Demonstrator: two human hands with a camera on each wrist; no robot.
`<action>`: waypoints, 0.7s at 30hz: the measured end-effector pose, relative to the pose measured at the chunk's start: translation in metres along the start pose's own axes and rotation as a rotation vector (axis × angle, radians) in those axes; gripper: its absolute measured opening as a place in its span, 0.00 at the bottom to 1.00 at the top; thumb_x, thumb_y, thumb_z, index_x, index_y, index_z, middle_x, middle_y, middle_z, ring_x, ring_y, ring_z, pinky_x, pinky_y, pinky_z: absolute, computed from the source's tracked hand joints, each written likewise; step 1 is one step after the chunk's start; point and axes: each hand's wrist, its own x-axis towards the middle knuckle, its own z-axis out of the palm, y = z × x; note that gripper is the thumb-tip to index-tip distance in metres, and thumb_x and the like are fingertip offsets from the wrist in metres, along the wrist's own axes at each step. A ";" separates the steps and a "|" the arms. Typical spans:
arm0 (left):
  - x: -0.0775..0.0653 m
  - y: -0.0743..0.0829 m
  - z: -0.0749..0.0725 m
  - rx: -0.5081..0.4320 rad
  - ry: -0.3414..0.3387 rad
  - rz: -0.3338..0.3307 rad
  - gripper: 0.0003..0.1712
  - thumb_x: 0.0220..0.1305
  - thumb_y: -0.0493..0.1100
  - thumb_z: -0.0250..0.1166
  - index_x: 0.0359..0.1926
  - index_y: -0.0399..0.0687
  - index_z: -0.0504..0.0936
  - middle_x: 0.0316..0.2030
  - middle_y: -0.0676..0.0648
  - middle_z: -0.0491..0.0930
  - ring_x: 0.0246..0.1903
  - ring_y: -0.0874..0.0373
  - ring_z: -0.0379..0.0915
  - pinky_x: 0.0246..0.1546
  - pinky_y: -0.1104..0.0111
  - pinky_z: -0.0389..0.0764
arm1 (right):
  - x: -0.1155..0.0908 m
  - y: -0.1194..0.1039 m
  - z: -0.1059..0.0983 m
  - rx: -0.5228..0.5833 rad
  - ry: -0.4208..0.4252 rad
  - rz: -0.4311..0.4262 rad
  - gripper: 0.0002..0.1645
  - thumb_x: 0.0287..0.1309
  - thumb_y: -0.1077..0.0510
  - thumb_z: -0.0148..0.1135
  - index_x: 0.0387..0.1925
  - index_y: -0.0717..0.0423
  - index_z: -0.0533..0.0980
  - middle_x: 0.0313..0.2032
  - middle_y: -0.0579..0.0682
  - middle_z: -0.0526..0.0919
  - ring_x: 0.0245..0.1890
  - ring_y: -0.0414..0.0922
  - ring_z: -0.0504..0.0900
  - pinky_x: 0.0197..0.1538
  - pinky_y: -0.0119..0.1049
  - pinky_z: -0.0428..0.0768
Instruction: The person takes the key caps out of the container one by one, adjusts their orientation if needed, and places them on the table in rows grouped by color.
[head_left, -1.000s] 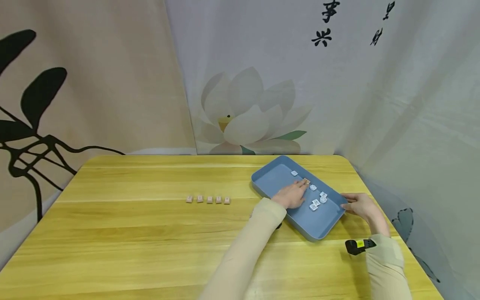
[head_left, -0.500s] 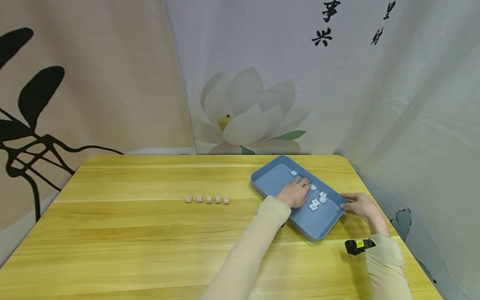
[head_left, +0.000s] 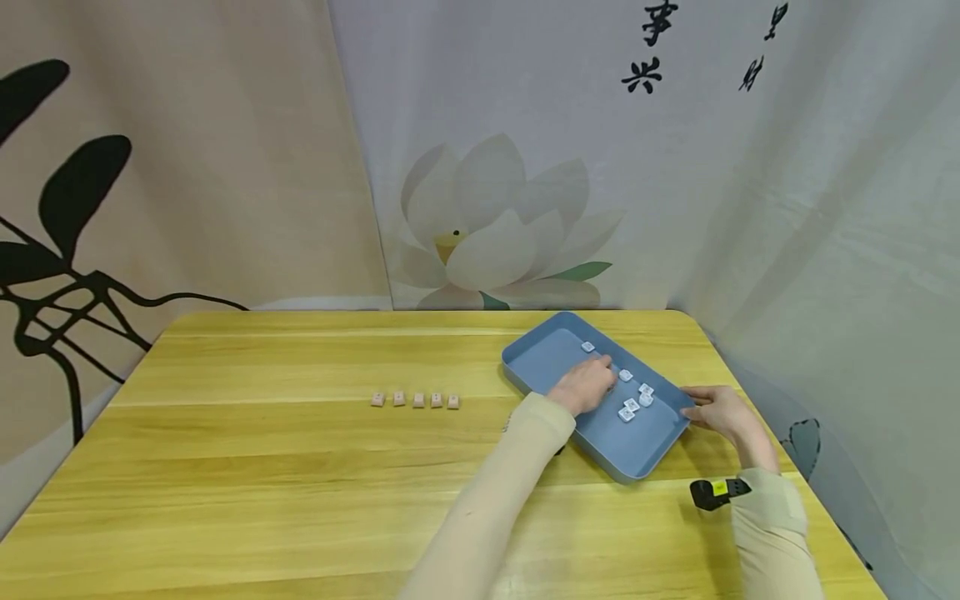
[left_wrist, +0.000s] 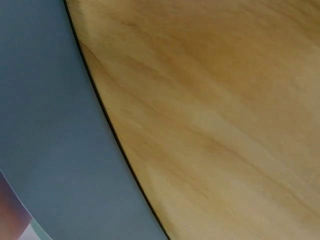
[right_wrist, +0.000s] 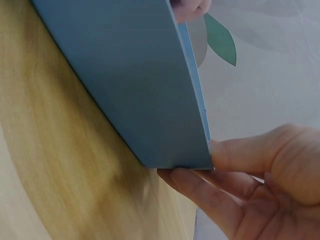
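A blue tray [head_left: 540,350] stands at an angle on the right of the table, with several white keycaps [head_left: 626,414] scattered inside. My left hand [head_left: 583,386] reaches over the near side into the tray. Its fingers curl down near the far wall, on the spot of a pinkish keycap that they now hide. At the tray's right corner my right hand [head_left: 723,412] pinches the wall, thumb on the rim and fingers below in the right wrist view. To the left, a short row of pink keycaps [head_left: 418,400] lies on the table.
The wooden table [head_left: 262,483] runs up to a printed curtain [head_left: 510,100] behind it. Another white keycap [head_left: 588,347] sits apart by the tray's far wall. A black wrist camera [head_left: 712,493] hangs beside the right sleeve.
My left hand's fingers have gone from spread over the pinkish keycap to curled, and the keycap is out of sight under them. The right hand and tray stay put.
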 end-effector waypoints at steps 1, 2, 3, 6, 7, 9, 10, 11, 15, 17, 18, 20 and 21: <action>-0.001 -0.001 0.000 -0.018 0.004 0.006 0.11 0.68 0.40 0.56 0.34 0.56 0.85 0.43 0.54 0.75 0.38 0.64 0.71 0.39 0.76 0.75 | 0.000 0.000 0.000 -0.002 0.003 0.001 0.35 0.65 0.67 0.53 0.68 0.75 0.53 0.65 0.79 0.53 0.61 0.66 0.68 0.53 0.42 0.81; -0.002 -0.002 0.000 -0.037 0.008 0.008 0.11 0.68 0.40 0.57 0.31 0.55 0.84 0.41 0.54 0.75 0.36 0.64 0.69 0.37 0.76 0.73 | 0.001 0.000 0.000 -0.005 0.006 0.001 0.35 0.64 0.67 0.53 0.67 0.75 0.53 0.65 0.79 0.54 0.61 0.66 0.69 0.53 0.42 0.81; -0.004 -0.003 0.000 -0.061 0.012 0.011 0.11 0.68 0.40 0.57 0.29 0.54 0.82 0.39 0.53 0.74 0.34 0.63 0.68 0.35 0.76 0.71 | 0.001 0.000 0.001 -0.006 0.009 0.001 0.35 0.64 0.67 0.53 0.67 0.75 0.53 0.65 0.79 0.54 0.61 0.66 0.69 0.53 0.42 0.81; -0.008 -0.006 0.000 -0.110 0.022 0.020 0.11 0.68 0.40 0.57 0.27 0.53 0.80 0.36 0.53 0.73 0.32 0.64 0.66 0.32 0.76 0.68 | 0.001 0.000 0.001 -0.010 0.014 -0.001 0.35 0.64 0.67 0.54 0.67 0.75 0.53 0.65 0.79 0.54 0.61 0.66 0.69 0.53 0.43 0.81; -0.009 -0.007 0.000 -0.125 0.025 0.025 0.11 0.68 0.40 0.57 0.28 0.53 0.80 0.36 0.53 0.73 0.32 0.64 0.66 0.32 0.77 0.68 | 0.001 0.000 0.001 -0.012 0.014 -0.003 0.35 0.64 0.67 0.53 0.67 0.75 0.53 0.65 0.79 0.54 0.61 0.66 0.69 0.53 0.43 0.81; -0.013 -0.010 0.000 -0.170 0.025 0.029 0.09 0.68 0.41 0.58 0.31 0.52 0.82 0.35 0.53 0.76 0.33 0.64 0.67 0.32 0.77 0.68 | 0.000 0.001 0.001 -0.013 0.012 -0.004 0.35 0.64 0.67 0.53 0.67 0.75 0.53 0.65 0.79 0.54 0.61 0.66 0.68 0.53 0.43 0.81; -0.014 -0.011 -0.001 -0.183 0.026 0.033 0.07 0.68 0.42 0.58 0.33 0.52 0.82 0.36 0.53 0.77 0.34 0.64 0.69 0.33 0.78 0.69 | 0.000 0.001 0.001 -0.013 0.011 -0.004 0.35 0.64 0.67 0.53 0.67 0.75 0.53 0.65 0.79 0.54 0.61 0.66 0.68 0.53 0.43 0.81; -0.015 -0.012 -0.002 -0.195 0.027 0.036 0.07 0.67 0.43 0.59 0.37 0.52 0.83 0.38 0.53 0.79 0.36 0.64 0.71 0.34 0.79 0.71 | 0.000 0.001 0.000 -0.015 0.012 -0.004 0.35 0.64 0.67 0.53 0.67 0.75 0.53 0.65 0.79 0.54 0.61 0.66 0.68 0.53 0.43 0.81; -0.022 -0.019 -0.009 -0.261 0.041 0.056 0.16 0.66 0.44 0.60 0.54 0.50 0.80 0.48 0.51 0.80 0.46 0.62 0.76 0.43 0.79 0.76 | 0.000 0.000 0.000 -0.014 0.014 -0.004 0.34 0.64 0.67 0.53 0.67 0.75 0.53 0.65 0.79 0.54 0.61 0.66 0.68 0.53 0.43 0.81; -0.026 -0.023 -0.014 -0.313 0.066 0.071 0.19 0.66 0.43 0.60 0.58 0.49 0.78 0.50 0.50 0.79 0.48 0.61 0.76 0.44 0.80 0.77 | 0.000 0.000 0.000 -0.016 0.018 -0.005 0.34 0.64 0.67 0.54 0.67 0.75 0.54 0.65 0.79 0.55 0.61 0.66 0.68 0.53 0.43 0.81; -0.028 -0.025 -0.016 -0.346 0.080 0.080 0.19 0.66 0.42 0.60 0.57 0.48 0.78 0.49 0.49 0.79 0.47 0.61 0.77 0.43 0.80 0.76 | 0.000 0.000 0.000 -0.015 0.018 -0.006 0.34 0.64 0.67 0.54 0.67 0.76 0.54 0.64 0.79 0.55 0.61 0.66 0.68 0.53 0.43 0.81; -0.033 -0.028 -0.020 -0.424 0.124 0.090 0.16 0.65 0.39 0.61 0.54 0.45 0.80 0.46 0.48 0.81 0.44 0.61 0.78 0.40 0.82 0.76 | 0.001 0.000 0.000 -0.018 0.021 -0.005 0.34 0.64 0.67 0.54 0.67 0.76 0.54 0.64 0.79 0.55 0.61 0.66 0.69 0.53 0.44 0.81; -0.035 -0.030 -0.021 -0.466 0.149 0.091 0.15 0.64 0.37 0.61 0.52 0.43 0.81 0.45 0.48 0.82 0.43 0.62 0.78 0.40 0.83 0.76 | 0.001 0.000 0.000 -0.019 0.021 -0.005 0.34 0.64 0.67 0.53 0.67 0.76 0.54 0.64 0.79 0.55 0.61 0.66 0.69 0.53 0.44 0.81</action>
